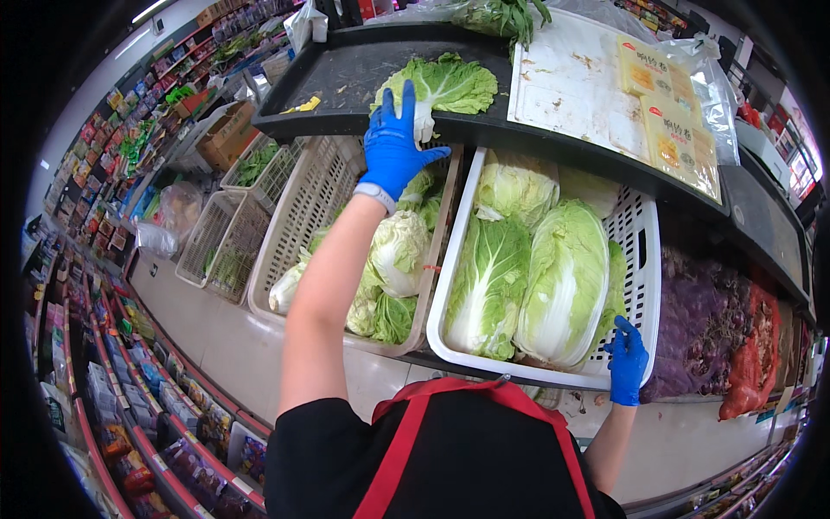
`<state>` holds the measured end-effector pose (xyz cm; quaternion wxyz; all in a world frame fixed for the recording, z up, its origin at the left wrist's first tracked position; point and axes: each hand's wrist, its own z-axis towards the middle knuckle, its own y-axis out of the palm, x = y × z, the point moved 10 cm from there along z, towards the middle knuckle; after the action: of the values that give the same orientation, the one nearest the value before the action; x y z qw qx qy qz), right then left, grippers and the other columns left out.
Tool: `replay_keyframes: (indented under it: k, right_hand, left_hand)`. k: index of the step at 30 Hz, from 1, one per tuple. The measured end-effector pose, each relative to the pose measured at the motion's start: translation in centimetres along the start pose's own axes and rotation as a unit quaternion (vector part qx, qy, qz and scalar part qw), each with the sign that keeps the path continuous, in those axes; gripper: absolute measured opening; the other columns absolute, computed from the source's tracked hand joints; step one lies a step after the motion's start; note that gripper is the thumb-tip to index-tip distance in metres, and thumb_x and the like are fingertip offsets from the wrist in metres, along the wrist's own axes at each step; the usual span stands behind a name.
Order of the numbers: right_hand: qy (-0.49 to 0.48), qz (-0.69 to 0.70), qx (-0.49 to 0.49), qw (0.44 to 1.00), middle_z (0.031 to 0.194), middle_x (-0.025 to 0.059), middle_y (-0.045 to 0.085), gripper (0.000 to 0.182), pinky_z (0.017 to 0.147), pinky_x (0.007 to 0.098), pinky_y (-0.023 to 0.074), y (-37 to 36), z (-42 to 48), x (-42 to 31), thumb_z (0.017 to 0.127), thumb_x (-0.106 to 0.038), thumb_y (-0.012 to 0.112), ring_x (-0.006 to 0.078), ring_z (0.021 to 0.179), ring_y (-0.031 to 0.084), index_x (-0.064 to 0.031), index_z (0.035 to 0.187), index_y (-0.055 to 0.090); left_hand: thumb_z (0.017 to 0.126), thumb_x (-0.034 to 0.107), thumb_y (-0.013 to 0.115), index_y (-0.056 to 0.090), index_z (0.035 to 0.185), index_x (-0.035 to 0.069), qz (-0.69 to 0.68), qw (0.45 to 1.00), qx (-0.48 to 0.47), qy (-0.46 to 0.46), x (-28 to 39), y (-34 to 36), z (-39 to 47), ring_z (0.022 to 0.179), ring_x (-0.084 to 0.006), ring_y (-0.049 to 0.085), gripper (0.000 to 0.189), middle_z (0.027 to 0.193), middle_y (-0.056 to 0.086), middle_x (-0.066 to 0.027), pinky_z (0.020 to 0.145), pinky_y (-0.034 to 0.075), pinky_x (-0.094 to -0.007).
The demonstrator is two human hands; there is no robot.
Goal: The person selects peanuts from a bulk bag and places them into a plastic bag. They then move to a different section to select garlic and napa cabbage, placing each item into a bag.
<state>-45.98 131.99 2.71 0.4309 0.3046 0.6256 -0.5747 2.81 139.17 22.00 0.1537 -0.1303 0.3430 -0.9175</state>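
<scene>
My left hand (397,146), in a blue glove with fingers spread, is over the stalk end of a loose napa cabbage leaf (457,84) that lies on the black tray's (337,61) front edge; whether it touches the leaf I cannot tell. My right hand (628,363), also blue-gloved, is at the near right corner of a white plastic crate (551,375). Whether its fingers grip the rim is unclear. Inside that crate lie several napa cabbages (563,285). Left of it, a second crate (275,259) holds more cabbages (399,250), partly hidden by my left forearm.
On the raised display, a white board (564,84) bears flat yellow packages (681,139) at right. Leafy greens (496,19) lie behind it. Purple mesh sacks (687,318) and a red mesh sack (752,363) stand right. Small crates (224,240) and packed shelves (149,415) are left.
</scene>
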Motion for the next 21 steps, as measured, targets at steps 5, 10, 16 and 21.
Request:
replay_keyframes:
  k: [5, 10, 16, 21]
  right_hand:
    - [-0.028, 0.011, 0.025, 0.999, 0.104, 0.0086, 0.061, 0.027, 0.063, 0.0229, 0.0502, 0.2, 0.1, 0.4, 0.089, 0.0, 0.046, 0.0087, 0.072, 0.056, -0.0028, 0.114, 0.056]
    - [-0.014, 0.008, 0.042, 0.999, 0.106, 0.0094, 0.061, 0.029, 0.062, 0.0233, 0.0499, -0.3, 0.2, 0.9, 0.088, 0.003, 0.045, 0.0091, 0.071, 0.056, -0.0021, 0.114, 0.056]
    - [0.004, 0.036, 0.065, 0.997, 0.092, 0.0062, 0.06, 0.032, 0.056, 0.021, 0.0471, -0.5, 0.1, 0.5, 0.086, 0.006, 0.044, 0.0064, 0.061, 0.05, -0.0038, 0.114, 0.057]
    - [0.037, -0.007, 0.093, 0.995, 0.092, 0.0041, 0.062, 0.03, 0.044, 0.0187, 0.0388, -1.1, 0.2, 0.9, 0.086, 0.003, 0.046, 0.0057, 0.055, 0.053, -0.0071, 0.111, 0.059]
  left_hand:
    - [0.083, 0.03, 0.057, 0.049, 0.124, 0.015, 0.062, 0.976, -0.147, 0.148, -3.5, 5.5, 4.6, 0.089, -0.029, 0.059, 0.044, 0.097, 0.062, -0.0155, 0.074, 0.047, -0.0414]
    - [0.082, 0.025, 0.055, 0.061, 0.106, 0.007, -0.244, 0.919, -0.3, -0.084, -8.3, 5.7, 12.8, 0.088, -0.0238, 0.063, 0.03, 0.097, 0.065, -0.0161, 0.076, 0.048, -0.0344]
    - [0.077, 0.026, 0.059, 0.059, 0.105, 0.001, -0.126, 0.982, -0.096, -0.1, -14.0, 8.2, 21.2, 0.086, -0.027, 0.064, 0.038, 0.088, 0.064, -0.0207, 0.072, 0.049, -0.0365]
    - [0.068, 0.04, 0.071, 0.017, 0.139, 0.001, -0.173, 0.954, -0.239, -0.047, -10.9, 15.3, 19.8, 0.123, -0.0325, 0.039, 0.098, 0.131, 0.039, -0.0275, 0.098, 0.036, -0.0352]
